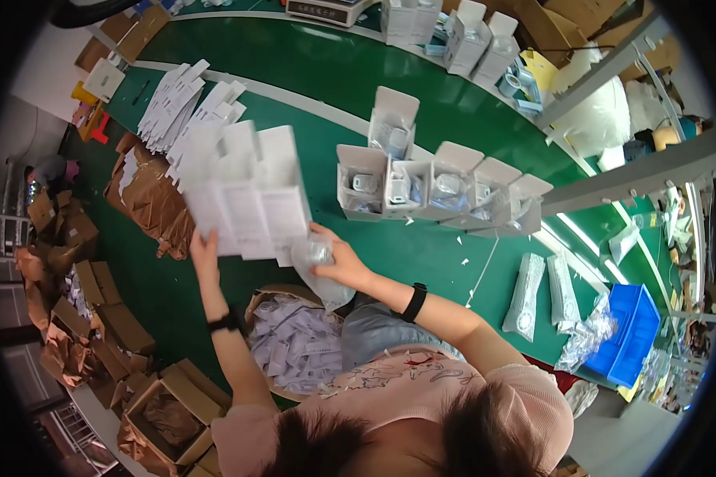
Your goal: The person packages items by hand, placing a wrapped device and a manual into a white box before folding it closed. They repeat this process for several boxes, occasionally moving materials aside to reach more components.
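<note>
My left hand (204,250) grips the lower left edge of several white cardboard boxes (250,211), which stand side by side above the green table and are slightly blurred. My right hand (338,261) is closed around a clear plastic bag (317,258) with a whitish item inside, close to the boxes' right side. What exactly the bag contains is hard to make out. To the right of my hands stands a row of open white boxes (410,191), each with a bagged white item in it.
Flat white cartons (171,103) lie in stacks at the far left, near crumpled brown paper (157,203). Below my hands is a carton (294,342) of folded paper slips. On the right are two wrapped white bundles (525,298) and a blue bin (624,334). A metal post (636,176) crosses there.
</note>
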`<state>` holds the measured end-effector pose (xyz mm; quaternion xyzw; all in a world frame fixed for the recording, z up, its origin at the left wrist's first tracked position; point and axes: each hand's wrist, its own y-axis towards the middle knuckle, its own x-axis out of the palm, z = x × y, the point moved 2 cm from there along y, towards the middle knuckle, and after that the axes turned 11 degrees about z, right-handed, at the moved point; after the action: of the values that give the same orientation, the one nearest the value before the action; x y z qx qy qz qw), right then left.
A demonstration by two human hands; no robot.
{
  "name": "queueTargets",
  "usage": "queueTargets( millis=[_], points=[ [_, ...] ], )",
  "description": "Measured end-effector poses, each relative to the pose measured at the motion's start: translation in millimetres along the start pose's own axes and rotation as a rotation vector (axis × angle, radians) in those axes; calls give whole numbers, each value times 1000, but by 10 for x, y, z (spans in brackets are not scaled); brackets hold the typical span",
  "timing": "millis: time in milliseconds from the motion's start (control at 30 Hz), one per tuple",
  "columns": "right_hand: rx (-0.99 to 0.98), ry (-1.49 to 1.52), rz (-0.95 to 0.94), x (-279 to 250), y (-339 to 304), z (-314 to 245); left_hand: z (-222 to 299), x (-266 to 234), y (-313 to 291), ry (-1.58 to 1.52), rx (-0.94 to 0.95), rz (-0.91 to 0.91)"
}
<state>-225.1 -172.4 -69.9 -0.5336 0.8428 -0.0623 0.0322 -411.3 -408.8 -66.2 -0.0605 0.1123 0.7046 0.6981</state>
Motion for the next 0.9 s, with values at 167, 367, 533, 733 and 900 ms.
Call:
queueTargets(
  millis=[167, 367, 533, 733, 900],
  points=[
    [-358, -83, -237, -623, -664, -248, -133, -460, -1148, -53, 12, 95],
    [-98, -151, -133, -2020, -1489, -293, -735, 321, -2283, 747, 500, -392],
    [125, -88, 103, -2754, -1912, 30, 72, 1766, -2793, 189, 139, -477],
    [248, -173, 285, -2974, -2041, 492, -120, 2356, -2654, -12, 349, -563],
    [247, -152, 360, -2895, -2098, 453, 116, 2228, -2533, 49, 398, -617]
  ],
)
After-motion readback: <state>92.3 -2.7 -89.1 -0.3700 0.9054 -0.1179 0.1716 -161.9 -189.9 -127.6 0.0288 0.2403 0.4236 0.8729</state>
